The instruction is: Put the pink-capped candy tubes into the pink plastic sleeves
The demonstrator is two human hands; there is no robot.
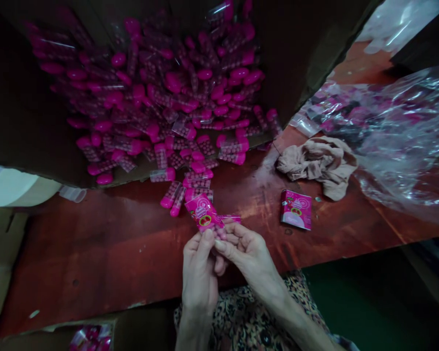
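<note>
Both hands meet over the red table near its front edge. Between them is a tube of pink balls with a pink printed wrapper (204,212) around its upper part. My left hand (200,268) pinches the tube's lower end from the left, its thumb on top. My right hand (246,248) grips the same end from the right, thumb and fingers closed. Just beyond the wrapper lie loose tubes with pink caps (173,195). A flat pink printed piece (231,219) shows partly behind my right hand's fingers. To the right rests a stack of pink labels (296,210).
A large tipped cardboard box (292,53) full of pink-capped tubes (168,97) stands behind the hands. A crumpled cloth (318,163) and clear plastic bags (406,141) lie right. A white round container (18,187) is left; an open box (54,339) sits below.
</note>
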